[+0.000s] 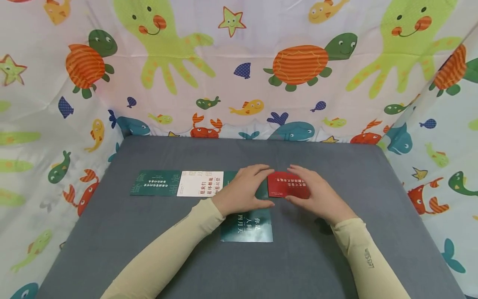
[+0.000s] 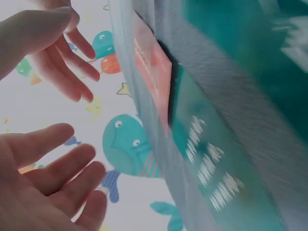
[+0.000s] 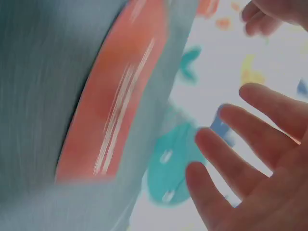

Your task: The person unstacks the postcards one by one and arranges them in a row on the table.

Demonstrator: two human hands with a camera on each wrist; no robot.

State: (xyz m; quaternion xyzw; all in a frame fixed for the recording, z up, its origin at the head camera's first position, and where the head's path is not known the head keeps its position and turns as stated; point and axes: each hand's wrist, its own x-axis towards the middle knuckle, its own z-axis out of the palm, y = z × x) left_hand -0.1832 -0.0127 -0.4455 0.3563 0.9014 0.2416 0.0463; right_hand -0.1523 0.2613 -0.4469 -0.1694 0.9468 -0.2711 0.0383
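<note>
Both hands over the card row, mid-frame on the grey table [image 1: 149,249].

Left hand [image 1: 244,189] and right hand [image 1: 317,193] have fingers straight and relaxed, gripping nothing. Red card [image 1: 285,184] lies flat between them, right hand partly over its right edge. Left of centre: white card [image 1: 198,183], then dark green card [image 1: 153,182]. Teal card [image 1: 250,230] just below the left hand. Wrist views blurred.

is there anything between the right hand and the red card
Nothing visible. The right hand hovers just over the red card, fingers straight, with only open air between in the right wrist view. The left hand is at the card's other side.
</note>
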